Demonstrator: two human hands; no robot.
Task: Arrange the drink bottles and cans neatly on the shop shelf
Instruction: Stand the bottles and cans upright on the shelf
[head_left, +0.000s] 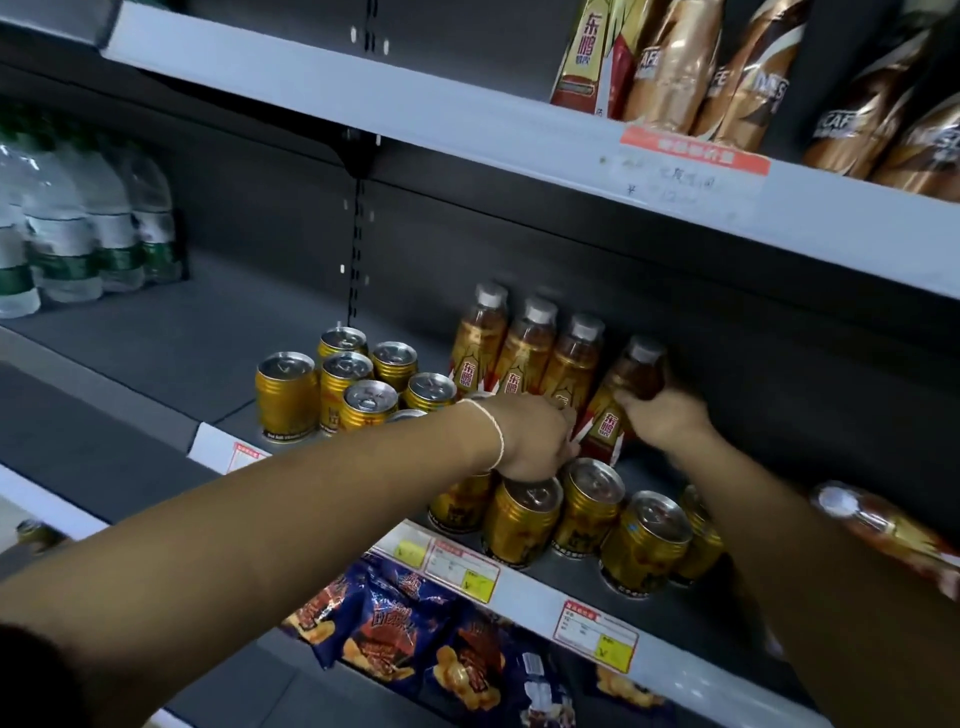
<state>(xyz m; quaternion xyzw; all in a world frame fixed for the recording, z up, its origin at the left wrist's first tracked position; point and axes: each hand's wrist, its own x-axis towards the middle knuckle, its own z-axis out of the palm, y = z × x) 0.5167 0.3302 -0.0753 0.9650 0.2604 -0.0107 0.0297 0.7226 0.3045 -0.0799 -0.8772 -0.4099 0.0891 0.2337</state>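
**东鹏 labels line a shop's drink shelves**

the characters 东鹏 run down the gold-and-red carton (587, 57) on the upper shelf (311, 88). they appear again on the red labels of the three upright bottles (475, 353) on the middle shelf (208, 332), and on the tilted bottle (610, 421) gripped by the right hand (670, 415). beside the carton, the brown-and-gold coffee bottles (675, 67) show only fragments: "caf", "fe", "nes". a white price label (691, 166) with a red header, on the upper shelf's edge, bears a handwritten "¥"; its other writing is too faint to read. yellow-cornered tags (462, 566) on the middle shelf's edge carry a "¥" mark, their figures unreadable. print on the gold cans (285, 395) and the blue snack bags (395, 623) is too blurred to read.
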